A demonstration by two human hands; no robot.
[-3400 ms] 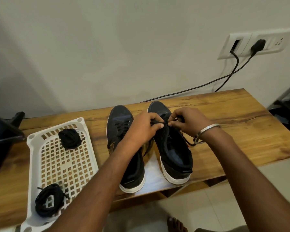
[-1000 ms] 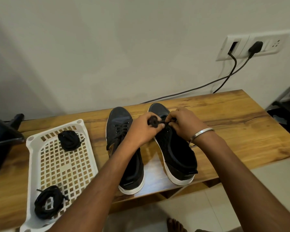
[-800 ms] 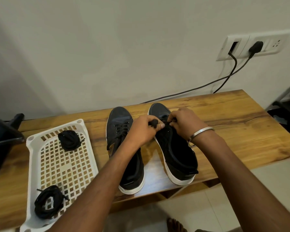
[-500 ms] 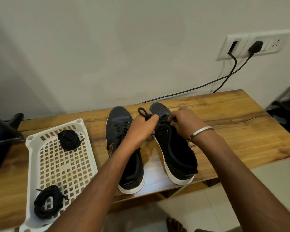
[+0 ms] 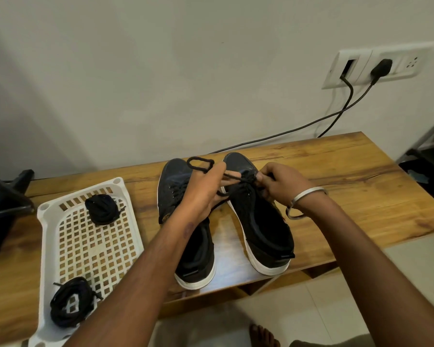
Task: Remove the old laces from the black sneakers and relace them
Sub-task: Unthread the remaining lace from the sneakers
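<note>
Black sneakers, 2, side by side mid-desk, toes toward the wall: left sneaker [image 5: 186, 221], right sneaker [image 5: 258, 216]. Lace [image 5: 201, 162] of right sneaker looped above left hand [image 5: 203, 194], fingers pinching it; right hand [image 5: 278, 184] fingers curled on the lace at the eyelets. White tray [image 5: 45, 236] at left desk edge, with 2 coiled laces [image 5: 102, 209].

You have one view only, a wide-angle camera on your head. It looks forward and down from above the near edge of the table [image 5: 361, 171], toward the wall [image 5: 186, 71] behind it. It sits close: your forearms fill the lower frame, and straight edges bow at the sides.
</note>
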